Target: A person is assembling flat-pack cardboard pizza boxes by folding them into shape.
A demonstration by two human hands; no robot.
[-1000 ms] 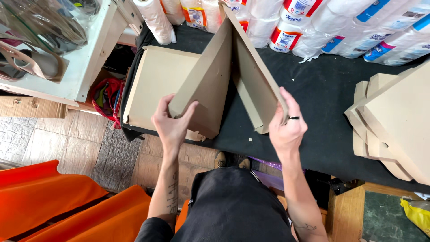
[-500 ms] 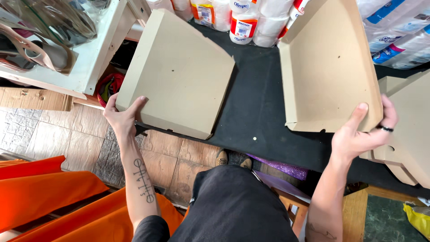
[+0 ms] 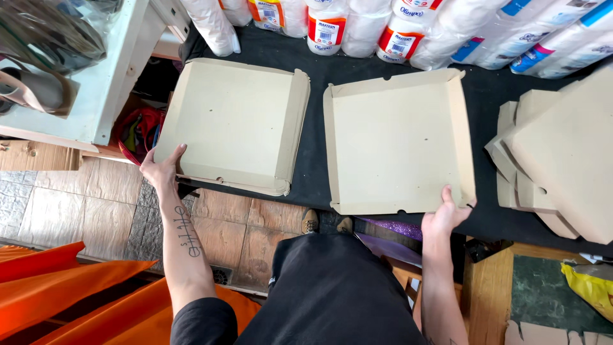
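**Head view: two flat cardboard trays side by side, one hand on each**

Head view looking straight down. Two tan cardboard box halves lie flat on the black-covered bench [image 3: 313,172], with a narrow strip of black cloth between them.

The left tray [image 3: 233,121] sits toward the bench's left end, its near-left corner hanging a bit past the edge. The left hand [image 3: 163,169] is on that corner, fingers on top and thumb seemingly underneath, so the grip is a narrow pinch on the board's edge. This tray reaches away and to the right of the hand. It looks flipped bottom-up, with folded flaps showing along the right and near sides.

The right tray [image 3: 396,147] lies open side up, low walls raised all round, a few small notches in the rim. The right hand [image 3: 444,214] pinches its near-right corner, thumb on the inside, fingers curled round the outer wall. That tray lies up and to the left of the hand.

Both are roughly square, so there's no real long axis. Each hand is clearly nearer its own tray.

Around them: a stack of folded cardboard pieces [image 3: 562,153] at the right end, and wrapped paper rolls [image 3: 396,32] lined up along the back. Tiled floor [image 3: 83,198] below.
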